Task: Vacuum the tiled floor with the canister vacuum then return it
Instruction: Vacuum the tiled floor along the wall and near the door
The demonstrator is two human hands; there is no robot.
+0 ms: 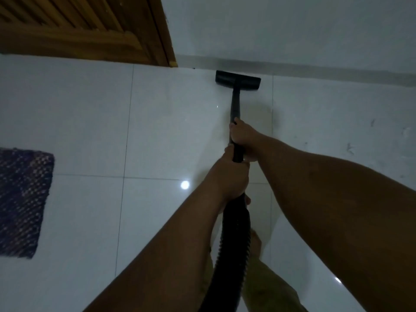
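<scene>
No legible markings. Right hand [242, 137] grips the black wand [235, 104], fingers wrapped round it; left hand [231, 176] grips the wand's handle end just above the ribbed hose [234, 235]. Floor nozzle [238, 79] rests on the white tiled floor [90, 122] beside the skirting [315, 68], near a wooden door [85, 30]; mat [22, 199] lies well apart.

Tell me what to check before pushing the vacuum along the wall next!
1. Right hand grips the wand: ok.
2. Left hand grips the hose end: ok.
3. Floor head flat on the tiled floor, close to the skirting: ok.
4. Mat clear of the head: ok.
5. Canister following behind: cannot tell, out of view.
</scene>
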